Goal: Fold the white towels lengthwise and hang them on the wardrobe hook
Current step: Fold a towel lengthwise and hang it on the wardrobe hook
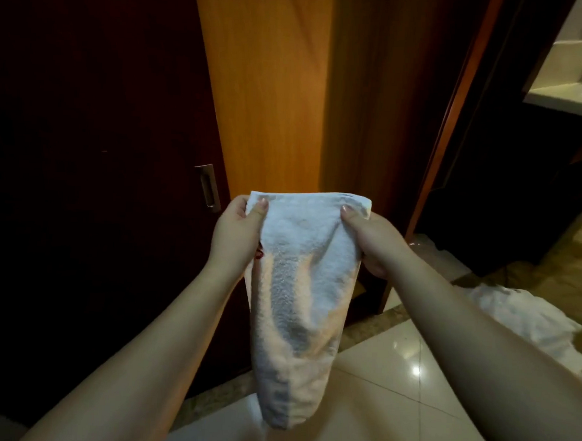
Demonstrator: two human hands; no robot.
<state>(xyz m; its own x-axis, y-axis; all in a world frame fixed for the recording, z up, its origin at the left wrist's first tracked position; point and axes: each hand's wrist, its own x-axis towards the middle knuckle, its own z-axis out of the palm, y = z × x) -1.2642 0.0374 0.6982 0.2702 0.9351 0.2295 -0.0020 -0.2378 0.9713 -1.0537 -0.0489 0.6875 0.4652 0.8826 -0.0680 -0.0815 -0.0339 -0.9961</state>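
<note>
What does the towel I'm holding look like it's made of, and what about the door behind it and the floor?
The white towel looks like cotton terry: a nubby looped pile that hangs in soft folds. The door panel looks like wood or wood-look veneer, orange-brown with vertical grain and a smooth satin face. The floor looks like glazed or polished tile: pale, glossy, with grout lines and light reflections.
</note>
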